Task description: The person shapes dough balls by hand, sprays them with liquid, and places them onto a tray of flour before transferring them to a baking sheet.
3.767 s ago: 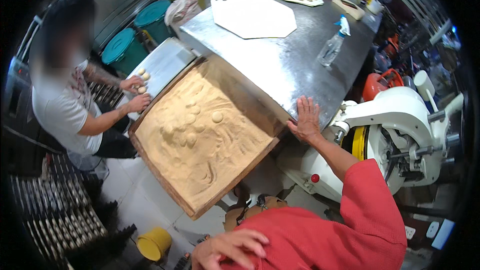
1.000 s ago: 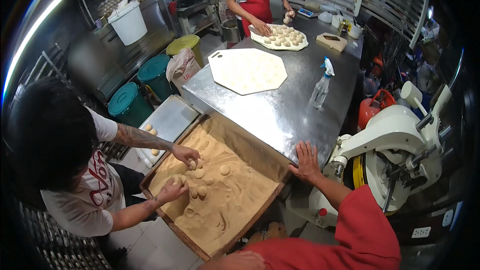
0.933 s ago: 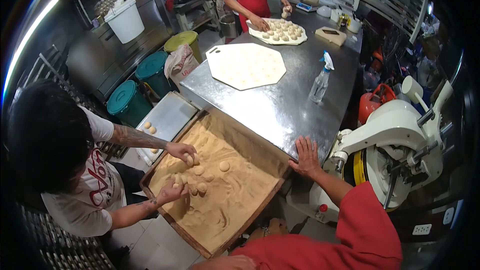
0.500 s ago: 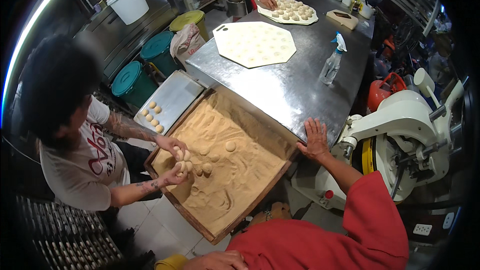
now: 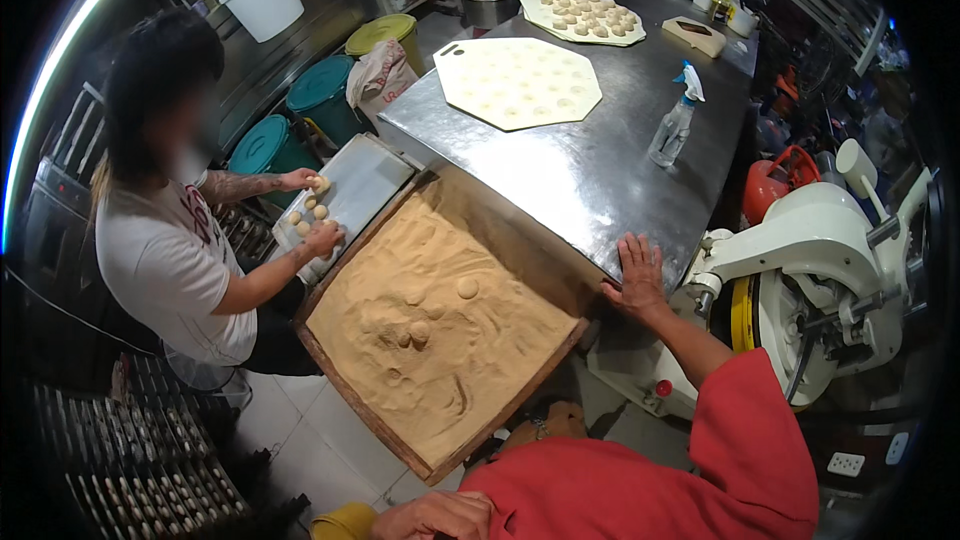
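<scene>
- Tray [image 5: 368, 180], metal: carries a few smooth, round, pale dough balls [image 5: 320, 211]; a co-worker's hand [image 5: 324, 237] beside them.
- Box [image 5: 508, 400], wooden: tan crumbs; more balls, dusted, partly sunk.
- Left hand [image 5: 435, 517]: against red shirt [image 5: 600, 485]; grip cannot be told.
- Surface [image 5: 560, 180], shiny steel: bears two pale octagonal boards [image 5: 520, 83].
- Right hand [image 5: 638, 278]: fingers spread on the surface's corner, grasping nothing; apparently a resting step; moving on calls for lifting off.
</scene>
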A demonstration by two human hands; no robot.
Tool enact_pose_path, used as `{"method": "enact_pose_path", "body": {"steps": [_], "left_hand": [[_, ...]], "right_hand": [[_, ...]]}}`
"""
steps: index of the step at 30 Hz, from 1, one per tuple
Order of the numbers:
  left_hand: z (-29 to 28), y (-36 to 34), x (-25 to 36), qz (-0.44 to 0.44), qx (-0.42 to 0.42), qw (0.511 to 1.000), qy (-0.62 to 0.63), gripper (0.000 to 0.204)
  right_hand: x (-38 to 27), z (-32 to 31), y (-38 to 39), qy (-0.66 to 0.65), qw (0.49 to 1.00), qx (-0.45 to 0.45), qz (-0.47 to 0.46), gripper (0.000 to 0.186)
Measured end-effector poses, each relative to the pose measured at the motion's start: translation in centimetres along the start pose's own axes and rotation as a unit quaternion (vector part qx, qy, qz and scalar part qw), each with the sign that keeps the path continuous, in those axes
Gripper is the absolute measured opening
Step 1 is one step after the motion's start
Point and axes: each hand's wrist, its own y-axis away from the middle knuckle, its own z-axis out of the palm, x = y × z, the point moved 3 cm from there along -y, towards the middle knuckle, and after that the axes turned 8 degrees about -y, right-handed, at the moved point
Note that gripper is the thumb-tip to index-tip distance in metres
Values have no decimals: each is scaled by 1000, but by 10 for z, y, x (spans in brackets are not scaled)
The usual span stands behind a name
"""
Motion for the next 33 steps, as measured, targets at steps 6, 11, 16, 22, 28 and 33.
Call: {"method": "enact_pose_path", "body": {"steps": [6, 11, 16, 22, 28, 33], "left_hand": [[3, -18, 20, 17, 81, 996, -17, 28], [3, 6, 7, -34, 4, 999, 14, 24], [-5, 1, -5, -63, -45, 994, 79, 15], [-1, -26, 3, -69, -73, 995, -12, 7], [16, -46, 8, -26, -17, 975, -219, 12], [5, -17, -9, -70, -44, 996, -41, 14]], "right_hand": [[-7, 0, 7, 11, 1000, -4, -1, 96], [-6, -2, 4, 18, 1000, 12, -8, 96], [-4, -4, 8, 5, 1000, 9, 5, 96], [-7, -4, 9, 4, 1000, 18, -4, 96], [-15, -6, 16, 5, 999, 26, -20, 93], [-10, 2, 6, 19, 999, 22, -17, 92]]}}
